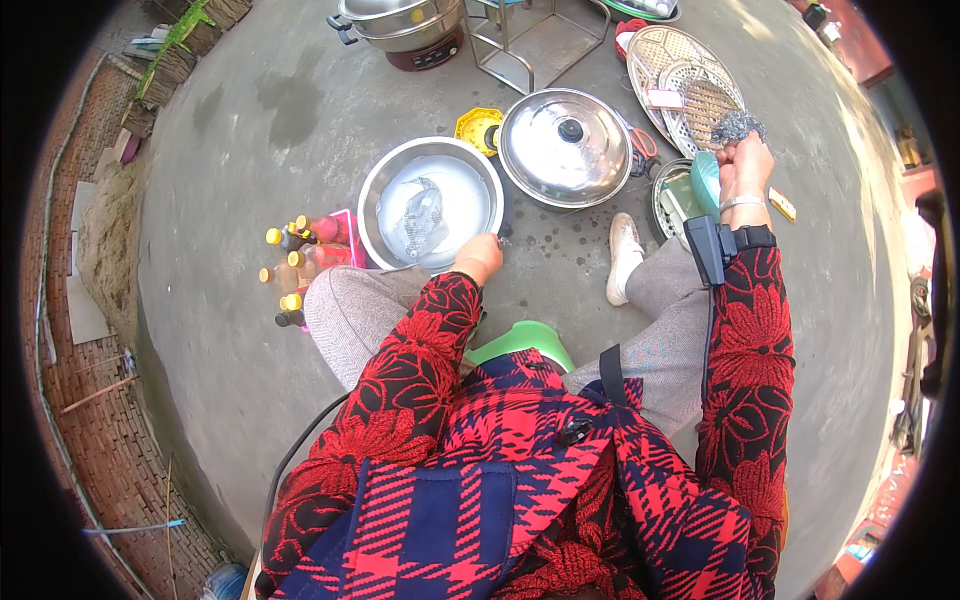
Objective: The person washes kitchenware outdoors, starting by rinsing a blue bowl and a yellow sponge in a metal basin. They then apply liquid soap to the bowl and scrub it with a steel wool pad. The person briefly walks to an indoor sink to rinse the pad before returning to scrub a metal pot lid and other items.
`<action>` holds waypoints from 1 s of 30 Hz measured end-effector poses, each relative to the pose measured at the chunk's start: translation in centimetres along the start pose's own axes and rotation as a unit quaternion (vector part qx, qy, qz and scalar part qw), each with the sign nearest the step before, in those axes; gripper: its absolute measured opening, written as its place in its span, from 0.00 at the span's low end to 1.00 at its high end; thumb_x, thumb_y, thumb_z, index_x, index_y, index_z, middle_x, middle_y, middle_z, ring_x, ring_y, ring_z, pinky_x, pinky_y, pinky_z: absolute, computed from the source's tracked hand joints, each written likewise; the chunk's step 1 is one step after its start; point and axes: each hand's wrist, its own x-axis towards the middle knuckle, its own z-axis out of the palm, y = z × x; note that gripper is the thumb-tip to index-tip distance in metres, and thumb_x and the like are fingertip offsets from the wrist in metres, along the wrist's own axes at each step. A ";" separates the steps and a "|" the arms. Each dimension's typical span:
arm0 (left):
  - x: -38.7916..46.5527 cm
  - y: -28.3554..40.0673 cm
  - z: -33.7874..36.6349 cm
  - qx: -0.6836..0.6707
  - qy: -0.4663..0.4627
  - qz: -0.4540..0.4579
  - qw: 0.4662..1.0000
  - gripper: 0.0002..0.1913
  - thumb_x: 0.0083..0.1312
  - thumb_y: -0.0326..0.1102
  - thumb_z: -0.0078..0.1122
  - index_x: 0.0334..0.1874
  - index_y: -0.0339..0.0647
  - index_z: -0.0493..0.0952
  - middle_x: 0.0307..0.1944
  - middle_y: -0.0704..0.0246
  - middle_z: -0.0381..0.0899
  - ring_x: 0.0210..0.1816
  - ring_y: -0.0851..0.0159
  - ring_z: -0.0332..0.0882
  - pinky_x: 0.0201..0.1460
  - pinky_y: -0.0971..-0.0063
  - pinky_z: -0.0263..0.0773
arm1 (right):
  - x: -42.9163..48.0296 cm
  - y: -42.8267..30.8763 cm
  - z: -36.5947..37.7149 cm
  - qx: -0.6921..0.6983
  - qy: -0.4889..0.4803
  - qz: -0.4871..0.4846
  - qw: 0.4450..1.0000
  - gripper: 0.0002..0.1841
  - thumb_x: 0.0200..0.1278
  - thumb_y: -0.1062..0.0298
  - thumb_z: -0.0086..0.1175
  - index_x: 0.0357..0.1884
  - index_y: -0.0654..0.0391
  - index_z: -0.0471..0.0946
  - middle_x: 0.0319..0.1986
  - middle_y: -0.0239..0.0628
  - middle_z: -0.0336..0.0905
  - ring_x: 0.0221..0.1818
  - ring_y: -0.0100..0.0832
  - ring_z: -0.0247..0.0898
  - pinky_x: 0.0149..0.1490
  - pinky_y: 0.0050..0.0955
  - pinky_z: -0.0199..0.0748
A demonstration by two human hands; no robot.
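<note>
My right hand [745,166] is closed on a steel wool scrubber [738,127], held above the edge of the round perforated steamer trays [679,60]. Just below it are a turquoise bowl [706,182] and a metal dish [664,196]. My left hand [480,256] is curled near the lower right rim of a steel basin [491,176]; whether its fingers hold anything is hard to tell. Whitish water fills the basin, with a grey, see-through item [424,214] in it. A domed steel lid with a black knob [566,154] lies to the basin's right.
Capped bottles in a pink basket [354,236] stand left of the basin. Behind are a yellow dish [475,129], a metal frame [551,52] and a steel pot on an electric base [424,56]. Red-handled scissors [643,142] lie beside the lid.
</note>
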 end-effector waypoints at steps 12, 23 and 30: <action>3.2 -5.3 1.7 -0.035 0.020 -0.076 0.996 0.12 0.58 0.36 0.51 0.36 0.32 0.76 0.28 0.56 0.78 0.27 0.55 0.77 0.35 0.65 0.73 | 11.6 -6.0 -4.1 -0.019 0.066 -0.117 0.991 0.04 0.54 0.77 0.39 0.24 0.61 0.65 0.18 0.37 0.63 0.14 0.27 0.54 0.18 0.26 0.50; 3.1 -9.4 -1.0 -0.122 0.051 -0.200 0.971 0.12 0.58 0.30 0.45 0.32 0.28 0.78 0.24 0.54 0.80 0.25 0.56 0.81 0.34 0.65 0.75 | 22.9 -16.9 -16.8 -0.024 0.119 -0.221 0.968 0.05 0.45 0.83 0.52 0.21 0.61 0.71 0.18 0.34 0.66 0.15 0.24 0.58 0.19 0.23 0.53; 3.4 -10.3 -5.1 -0.156 0.065 -0.221 0.961 0.08 0.56 0.25 0.49 0.27 0.29 0.79 0.19 0.59 0.79 0.21 0.60 0.80 0.25 0.66 0.74 | 20.8 -22.2 -22.5 -0.066 0.185 -0.257 0.946 0.02 0.48 0.77 0.52 0.24 0.59 0.71 0.18 0.31 0.65 0.15 0.22 0.56 0.19 0.21 0.52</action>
